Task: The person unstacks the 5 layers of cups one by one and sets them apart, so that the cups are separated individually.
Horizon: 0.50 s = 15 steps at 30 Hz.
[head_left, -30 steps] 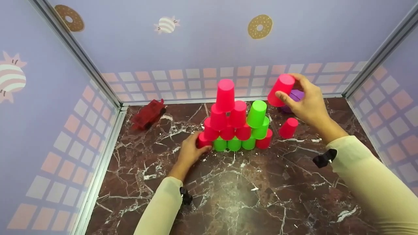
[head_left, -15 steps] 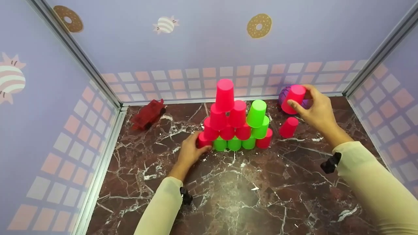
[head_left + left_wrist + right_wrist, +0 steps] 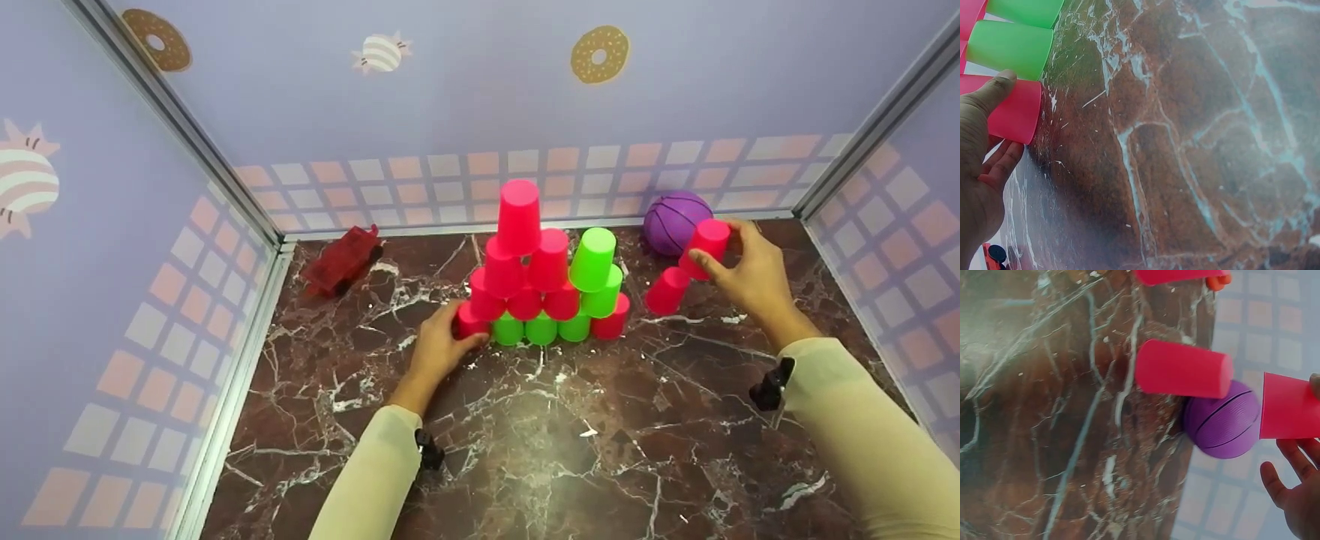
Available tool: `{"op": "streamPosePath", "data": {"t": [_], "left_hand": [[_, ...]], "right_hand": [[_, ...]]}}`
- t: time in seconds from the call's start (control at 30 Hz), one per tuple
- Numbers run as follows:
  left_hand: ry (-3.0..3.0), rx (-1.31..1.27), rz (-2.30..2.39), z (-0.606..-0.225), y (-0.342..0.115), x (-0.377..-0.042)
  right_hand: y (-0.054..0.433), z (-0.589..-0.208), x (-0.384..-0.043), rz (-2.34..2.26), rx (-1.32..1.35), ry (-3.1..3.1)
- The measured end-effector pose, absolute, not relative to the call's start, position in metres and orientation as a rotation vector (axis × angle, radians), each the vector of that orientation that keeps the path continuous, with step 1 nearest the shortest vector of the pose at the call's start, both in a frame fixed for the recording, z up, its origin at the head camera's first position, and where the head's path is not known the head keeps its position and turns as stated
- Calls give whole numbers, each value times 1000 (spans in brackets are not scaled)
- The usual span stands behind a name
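Note:
A pyramid of upside-down cups stands in rows, a pink cup (image 3: 519, 217) alone on top at the left. The third row has two pink cups and one green cup (image 3: 593, 259); the lower rows mix both colours. My left hand (image 3: 439, 349) grips the bottom-left pink cup (image 3: 1016, 112), thumb on the near side, fingers on the far side. My right hand (image 3: 757, 274) holds another upside-down pink cup (image 3: 708, 247) between thumb and fingers, right of the pyramid. Overlapping it in the head view, a single pink cup (image 3: 667, 291) stands on the dark marbled surface.
A purple ball (image 3: 675, 223) with dark lines lies at the back wall (image 3: 480, 112), behind the right hand. At the back left sits a red toy (image 3: 343, 262) with a black wheel. Side walls (image 3: 900, 225) enclose the marbled surface (image 3: 570, 450).
My right hand has moved right and down with the pink cup, away from the pyramid, uncovering the purple ball. The left hand stays on its cup; the pyramid is unchanged.

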State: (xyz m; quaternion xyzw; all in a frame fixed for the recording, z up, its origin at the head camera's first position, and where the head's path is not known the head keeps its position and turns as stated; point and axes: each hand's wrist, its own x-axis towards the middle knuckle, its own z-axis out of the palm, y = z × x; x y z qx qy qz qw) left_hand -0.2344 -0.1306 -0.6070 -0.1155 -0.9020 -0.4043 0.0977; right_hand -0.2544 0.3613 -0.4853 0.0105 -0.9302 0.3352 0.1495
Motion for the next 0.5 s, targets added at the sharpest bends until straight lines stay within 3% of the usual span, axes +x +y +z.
{"op": "streamPosePath", "data": {"t": [0.5], "left_hand": [[-2673,-341,-1181,-607,-130,-234]], "right_hand": [[382,-522,-254,919,-100,-2723]]}}
